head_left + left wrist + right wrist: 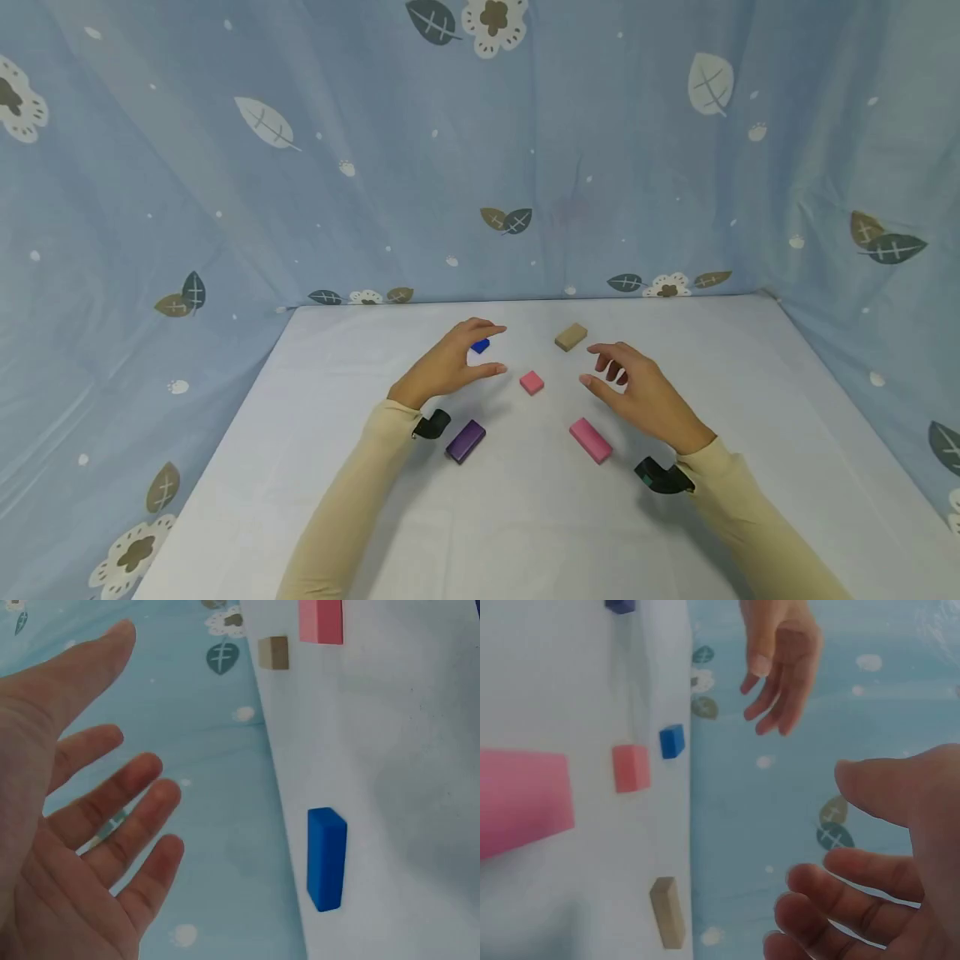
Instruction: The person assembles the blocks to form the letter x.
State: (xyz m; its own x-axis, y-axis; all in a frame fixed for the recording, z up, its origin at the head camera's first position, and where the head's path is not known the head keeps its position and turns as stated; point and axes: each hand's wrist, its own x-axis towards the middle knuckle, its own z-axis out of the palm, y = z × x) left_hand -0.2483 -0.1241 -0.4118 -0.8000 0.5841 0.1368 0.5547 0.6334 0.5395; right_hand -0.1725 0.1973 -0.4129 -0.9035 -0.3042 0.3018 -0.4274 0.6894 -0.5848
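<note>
I see the left hand (450,360) raised above the table (525,525), thumb and fingers spread wide, holding nothing; the blue block (480,346) shows through that gap, lower down. I have the right hand (639,392) raised too, fingers loosely bent, thumb apart, gripping nothing. The beige block (572,337) lies just past its fingertips, the coral block (532,383) between both hands' fingertips, and the purple block (466,442) and pink block (591,440) on the near side of the left and right thumbs.
</note>
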